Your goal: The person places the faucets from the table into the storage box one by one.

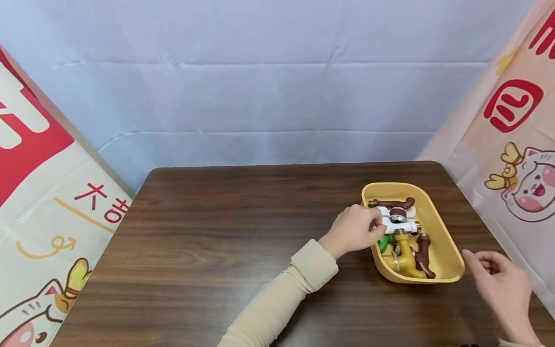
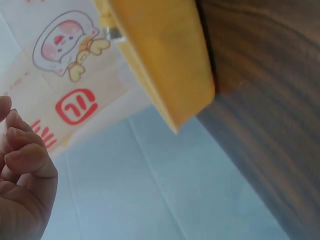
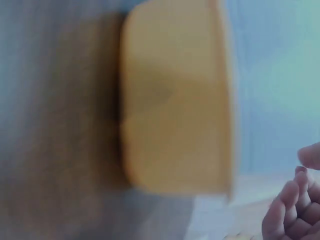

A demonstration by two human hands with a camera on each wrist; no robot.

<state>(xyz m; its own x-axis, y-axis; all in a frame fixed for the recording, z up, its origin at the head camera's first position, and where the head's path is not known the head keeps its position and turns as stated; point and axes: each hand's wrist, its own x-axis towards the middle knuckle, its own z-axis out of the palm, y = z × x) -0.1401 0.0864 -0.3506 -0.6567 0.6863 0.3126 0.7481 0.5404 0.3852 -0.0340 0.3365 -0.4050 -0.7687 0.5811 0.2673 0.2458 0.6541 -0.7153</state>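
Observation:
A yellow bin point(image 1: 440, 241) on the table's right side holds several plastic taps. Among them are a white tap point(image 1: 401, 226), a yellow tap point(image 1: 406, 255), a brown tap point(image 1: 423, 255) at the front, another brown tap point(image 1: 392, 204) at the back and a green piece point(image 1: 383, 242). My left hand point(image 1: 357, 229) hovers over the bin's left rim, close to the white tap, with loosely bent fingers point(image 2: 27, 160) and nothing visible in them. Off the bin's front right corner, my right hand point(image 1: 503, 282) hangs in the air, its fingers point(image 3: 290, 192) loosely curled and holding nothing.
The bin stands on a dark wood-grain table point(image 1: 217, 241). A pale blue cloth backdrop point(image 1: 277, 96) hangs behind the table. Printed banners stand at the left point(image 1: 65, 202) and at the right point(image 1: 516, 144).

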